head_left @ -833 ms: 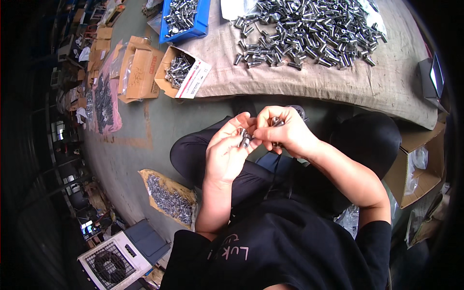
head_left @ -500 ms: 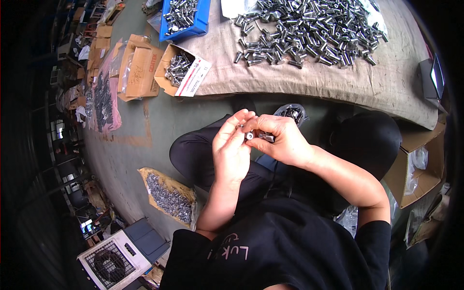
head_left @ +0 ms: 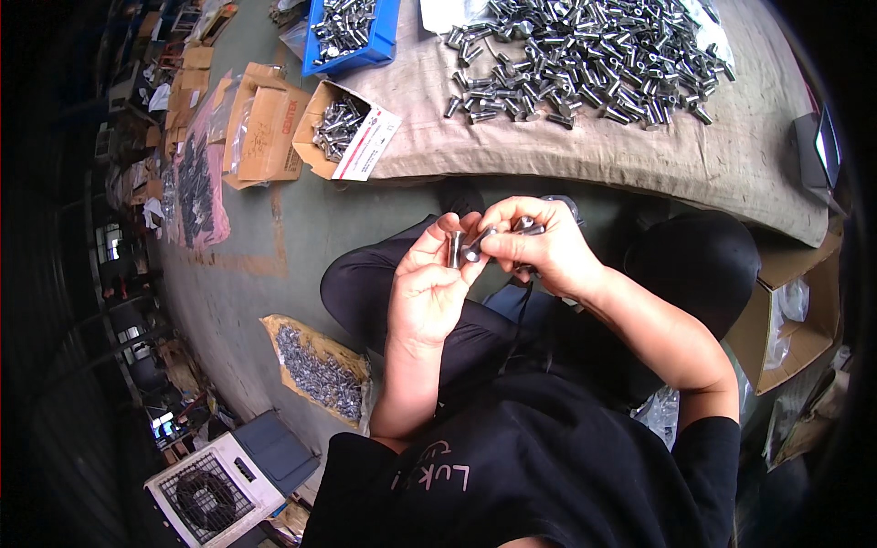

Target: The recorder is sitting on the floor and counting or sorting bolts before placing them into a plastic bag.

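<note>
My left hand (head_left: 427,290) is turned palm up with its fingers curled. A short shiny metal bolt (head_left: 454,249) with a flared head stands against its fingers. Just to the right, my right hand (head_left: 562,248) pinches a second metal bolt (head_left: 479,245) between thumb and forefinger, touching the left fingertips. More metal bolts (head_left: 525,226) are tucked in the right hand's fingers, partly hidden. Beyond the hands, a large heap of similar metal bolts (head_left: 594,68) lies on the cloth-covered surface (head_left: 731,151).
A blue bin (head_left: 354,62) and an open carton (head_left: 365,146) hold metal pieces at the far left. A brown box (head_left: 265,128) stands beside them. On the floor at left lies a yellowish sheet (head_left: 315,402) with small metal parts. At right is a cardboard box (head_left: 793,352) with plastic bags.
Both hands have shifted slightly. A bolt now stands upright at the left fingers, and the right hand has turned, showing several bolts among its fingers.
</note>
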### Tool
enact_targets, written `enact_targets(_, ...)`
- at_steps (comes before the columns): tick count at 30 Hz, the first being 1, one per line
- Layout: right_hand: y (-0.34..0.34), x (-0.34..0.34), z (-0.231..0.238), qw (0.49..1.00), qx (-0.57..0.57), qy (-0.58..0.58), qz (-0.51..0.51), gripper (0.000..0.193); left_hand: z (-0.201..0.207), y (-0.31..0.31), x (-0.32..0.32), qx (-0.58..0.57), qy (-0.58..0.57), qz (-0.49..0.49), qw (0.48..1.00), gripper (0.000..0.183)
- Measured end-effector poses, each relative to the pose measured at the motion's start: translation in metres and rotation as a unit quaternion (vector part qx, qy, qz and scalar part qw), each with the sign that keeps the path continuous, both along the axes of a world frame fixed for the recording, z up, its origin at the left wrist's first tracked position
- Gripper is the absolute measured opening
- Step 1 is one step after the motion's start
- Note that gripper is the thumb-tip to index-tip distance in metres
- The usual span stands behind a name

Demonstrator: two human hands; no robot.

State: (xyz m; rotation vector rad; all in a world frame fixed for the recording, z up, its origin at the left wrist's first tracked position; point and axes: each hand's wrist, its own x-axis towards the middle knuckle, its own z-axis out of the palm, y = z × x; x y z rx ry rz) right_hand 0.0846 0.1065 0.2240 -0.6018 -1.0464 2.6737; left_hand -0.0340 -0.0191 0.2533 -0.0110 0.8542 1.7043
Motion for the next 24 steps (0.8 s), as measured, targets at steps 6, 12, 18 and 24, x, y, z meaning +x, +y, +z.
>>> enact_targets(6,0.006,-0.001,-0.009,0.979,-0.182,0.086,-0.021,0.01,-0.005,-0.005,0.006,-0.017,0.111,-0.017,0.994,0.036)
enact_targets(12,0.002,0.002,0.0,0.995,0.09,0.025,0.039,0.015,-0.011,-0.005,0.021,-0.043,0.395,0.006,0.918,0.023)
enact_targets(18,-0.001,0.005,0.001,0.989,0.092,0.115,-0.019,0.016,-0.018,-0.004,0.022,-0.07,0.532,-0.001,0.844,0.024)
enact_targets(24,0.001,0.0,-0.001,0.985,0.132,0.108,-0.019,0.016,-0.016,0.001,0.02,-0.088,0.642,-0.016,0.761,0.032)
